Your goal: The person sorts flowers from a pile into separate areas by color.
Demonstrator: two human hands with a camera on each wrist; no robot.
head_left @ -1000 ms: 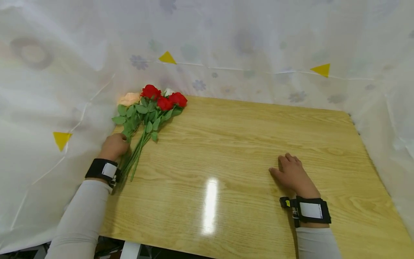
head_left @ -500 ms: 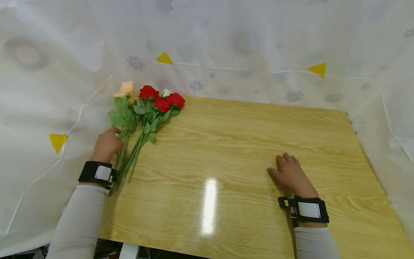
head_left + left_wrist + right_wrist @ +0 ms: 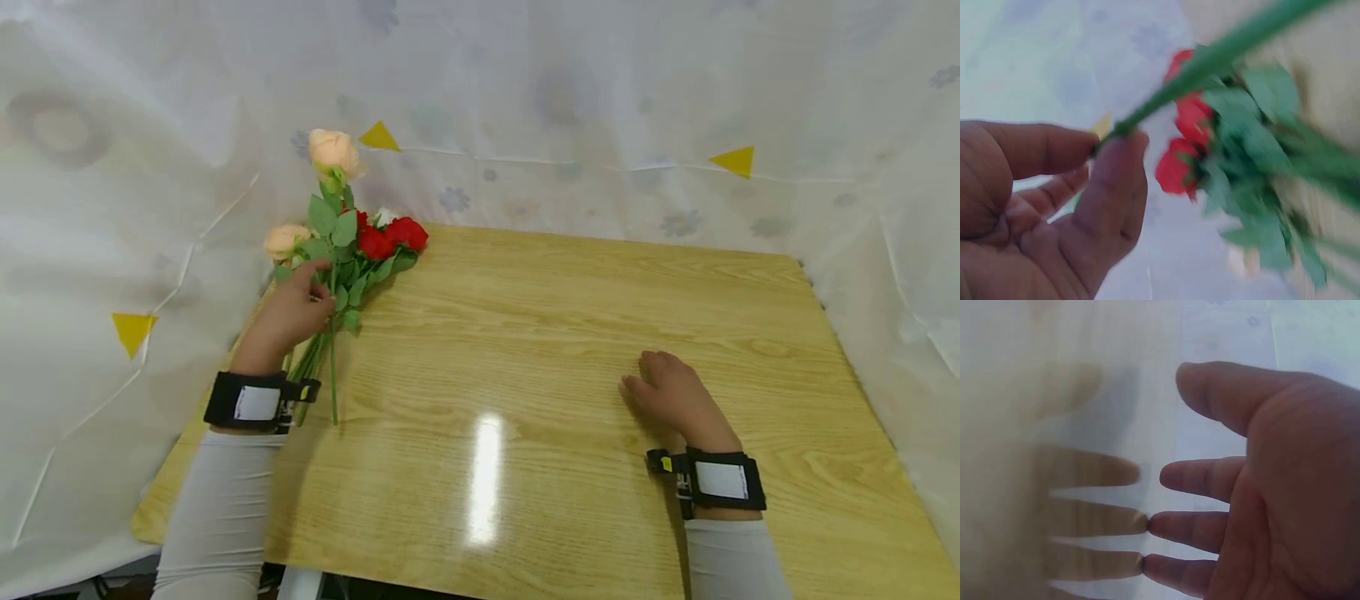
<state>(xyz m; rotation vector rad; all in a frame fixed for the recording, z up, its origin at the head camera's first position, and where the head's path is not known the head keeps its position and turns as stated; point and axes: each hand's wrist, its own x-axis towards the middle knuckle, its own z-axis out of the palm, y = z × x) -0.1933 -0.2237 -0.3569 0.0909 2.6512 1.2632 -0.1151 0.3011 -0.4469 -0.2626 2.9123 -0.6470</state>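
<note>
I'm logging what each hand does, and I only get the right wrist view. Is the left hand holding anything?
Observer: Yes, the left hand pinches the stem of a peach rose.
Operator: Is that the only peach bloom?
Observer: No, a second peach rose shows left of the red roses in the head view.
Operator: Any other colour there?
Observer: A white bloom, partly hidden, shows just beyond the red ones.

On the table (image 3: 570,350), a flower bunch (image 3: 375,244) lies left, a sheet (image 3: 570,100) behind it.
</note>
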